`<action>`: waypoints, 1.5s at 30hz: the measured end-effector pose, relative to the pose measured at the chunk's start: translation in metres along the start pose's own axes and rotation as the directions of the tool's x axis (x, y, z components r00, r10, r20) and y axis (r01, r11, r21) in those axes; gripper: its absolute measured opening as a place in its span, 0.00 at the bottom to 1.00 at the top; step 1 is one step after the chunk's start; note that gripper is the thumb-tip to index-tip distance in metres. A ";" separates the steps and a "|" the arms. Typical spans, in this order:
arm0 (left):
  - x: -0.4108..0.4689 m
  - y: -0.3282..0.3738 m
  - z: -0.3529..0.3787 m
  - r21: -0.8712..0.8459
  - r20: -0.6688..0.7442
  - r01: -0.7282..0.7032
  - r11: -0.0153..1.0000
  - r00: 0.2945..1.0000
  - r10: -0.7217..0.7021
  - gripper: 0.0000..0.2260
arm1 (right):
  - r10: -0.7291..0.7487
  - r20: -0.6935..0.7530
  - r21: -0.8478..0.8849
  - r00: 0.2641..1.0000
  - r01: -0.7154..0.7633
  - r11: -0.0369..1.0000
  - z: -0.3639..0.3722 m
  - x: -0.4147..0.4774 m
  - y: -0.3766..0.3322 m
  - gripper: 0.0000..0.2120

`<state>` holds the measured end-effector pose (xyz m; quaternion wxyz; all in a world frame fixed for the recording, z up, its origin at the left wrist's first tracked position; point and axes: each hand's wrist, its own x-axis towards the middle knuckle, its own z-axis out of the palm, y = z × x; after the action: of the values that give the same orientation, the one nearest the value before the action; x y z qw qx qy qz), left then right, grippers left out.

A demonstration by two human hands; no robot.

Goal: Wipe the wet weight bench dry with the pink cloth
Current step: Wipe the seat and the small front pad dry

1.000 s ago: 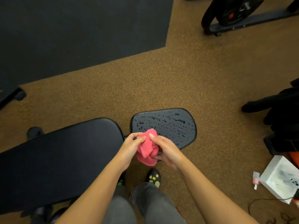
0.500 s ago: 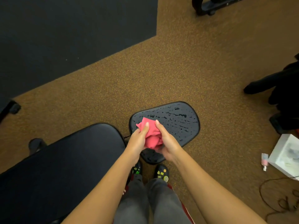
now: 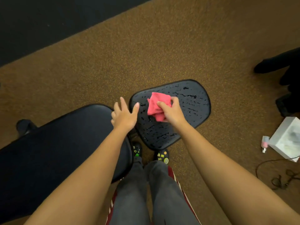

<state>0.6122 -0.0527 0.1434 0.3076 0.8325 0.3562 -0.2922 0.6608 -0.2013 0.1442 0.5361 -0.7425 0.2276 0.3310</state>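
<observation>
The black weight bench has a small seat pad [image 3: 193, 111] beaded with water drops and a long back pad [image 3: 53, 143] to its left. My right hand [image 3: 172, 111] grips the bunched pink cloth [image 3: 158, 105] and holds it on the seat pad's upper left part. My left hand [image 3: 124, 115] hovers with fingers spread over the gap between the two pads, holding nothing. Water drops show across most of the seat pad around the cloth.
My legs and shoes [image 3: 161, 155] stand just below the seat pad. A white box [image 3: 287, 138] and a small bottle [image 3: 265, 143] lie on the brown floor at right, with a cable [image 3: 282, 174] below. Dark equipment [image 3: 285, 73] stands at the right edge, a black mat [image 3: 48, 18] top left.
My left hand has let go of the cloth and opened, moving left. My right hand has carried the cloth up onto the wet seat pad. The view has tilted closer.
</observation>
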 end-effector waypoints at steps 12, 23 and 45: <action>0.036 -0.071 0.018 0.499 0.201 0.224 0.837 0.910 -0.363 0.70 | -0.432 0.103 -0.908 0.896 0.262 0.327 0.054 0.056 0.025 0.25; 0.034 -0.090 0.022 0.356 0.156 0.076 0.931 0.978 -0.140 0.70 | -0.495 0.139 -0.930 0.857 0.285 0.232 0.033 0.062 0.037 0.22; 0.036 -0.091 0.027 0.336 0.128 0.051 0.940 0.987 -0.100 0.70 | -0.498 0.171 -0.872 0.850 0.366 0.325 0.072 0.083 0.009 0.24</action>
<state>0.5553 -0.0067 0.0730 0.1763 0.8350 0.3106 -0.4187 0.6932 -0.1344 0.0628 0.1251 -0.9610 -0.1495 0.1962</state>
